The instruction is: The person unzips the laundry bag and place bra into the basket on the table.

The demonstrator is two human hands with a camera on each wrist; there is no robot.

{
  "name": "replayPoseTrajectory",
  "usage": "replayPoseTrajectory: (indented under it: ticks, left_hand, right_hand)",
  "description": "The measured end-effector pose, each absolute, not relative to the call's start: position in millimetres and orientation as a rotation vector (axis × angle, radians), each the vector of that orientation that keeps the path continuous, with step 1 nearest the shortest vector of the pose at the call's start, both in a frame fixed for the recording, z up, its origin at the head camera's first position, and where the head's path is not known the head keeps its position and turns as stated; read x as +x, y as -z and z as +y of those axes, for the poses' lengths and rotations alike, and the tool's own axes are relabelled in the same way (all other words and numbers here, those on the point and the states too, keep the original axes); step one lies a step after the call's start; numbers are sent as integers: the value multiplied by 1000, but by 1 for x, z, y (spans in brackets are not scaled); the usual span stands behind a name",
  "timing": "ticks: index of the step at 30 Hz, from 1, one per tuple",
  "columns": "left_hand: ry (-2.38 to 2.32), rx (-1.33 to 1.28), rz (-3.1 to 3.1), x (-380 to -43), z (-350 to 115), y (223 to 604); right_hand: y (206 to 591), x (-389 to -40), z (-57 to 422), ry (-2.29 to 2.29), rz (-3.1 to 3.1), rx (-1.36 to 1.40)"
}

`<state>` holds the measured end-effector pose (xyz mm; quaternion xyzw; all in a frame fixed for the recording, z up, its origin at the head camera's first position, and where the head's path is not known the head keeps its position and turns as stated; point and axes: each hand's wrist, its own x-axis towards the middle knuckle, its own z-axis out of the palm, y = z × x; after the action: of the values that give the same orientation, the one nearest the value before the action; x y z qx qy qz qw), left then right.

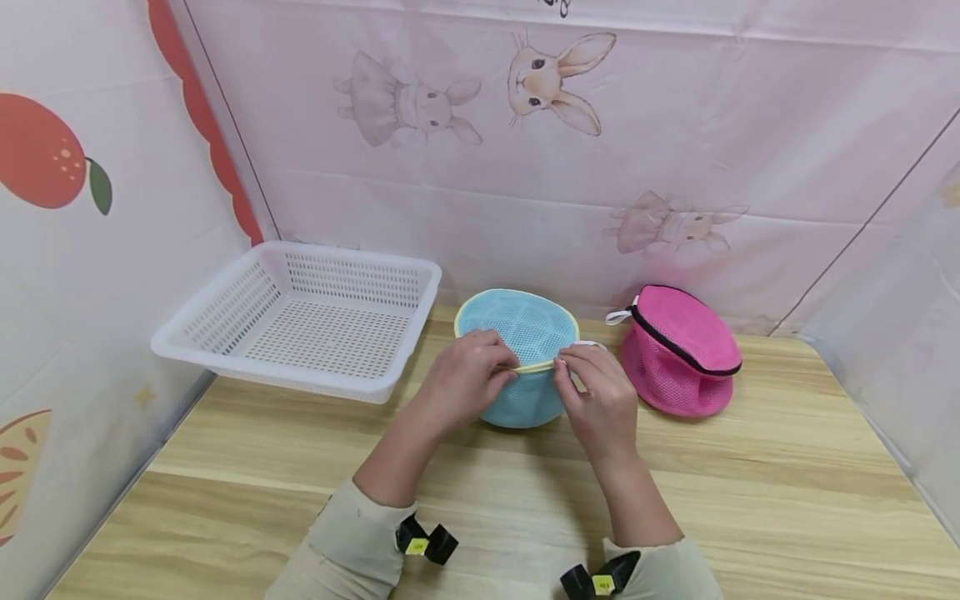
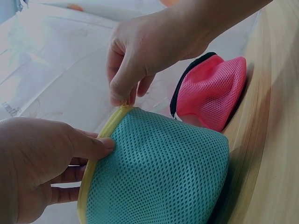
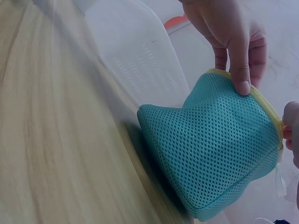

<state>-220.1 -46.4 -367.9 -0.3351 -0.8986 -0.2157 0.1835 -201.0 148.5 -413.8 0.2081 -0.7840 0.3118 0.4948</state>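
Observation:
A blue mesh laundry bag (image 1: pixel 521 408) with yellow edging stands on the wooden table, its round lid (image 1: pixel 517 321) tilted up at the back. My left hand (image 1: pixel 465 377) pinches the yellow edge (image 2: pixel 96 161) at the front, thumb on the mesh outside and fingers behind. At the right end of this edge, my right hand (image 1: pixel 603 400) pinches a small spot between thumb and fingers; the fingertips hide what lies between them. A white loop (image 3: pixel 280 182) hangs beside the right hand in the right wrist view.
A pink mesh bag (image 1: pixel 678 379) with black zipper edging and a white loop stands just right of the blue one. To the left sits a white perforated plastic basket (image 1: pixel 382 390). Behind runs a pink rabbit-print backdrop (image 1: pixel 450 217), with a pale printed side wall (image 1: pixel 90 275) at left.

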Motion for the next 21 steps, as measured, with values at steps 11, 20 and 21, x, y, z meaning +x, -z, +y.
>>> replayPoseTrajectory:
  ticks: [11,20,21]
  left_hand:
    - [596,-940,-2552,-220,-46,366]
    - [578,-932,-2520,-220,-45,366]
    - [568,-937,-2509,-220,-45,367]
  right_hand:
    - [414,-202,152,-763,-1914,479]
    - [413,-202,150,-773,-1907,494]
    - [413,-202,150,-774,-1907,499]
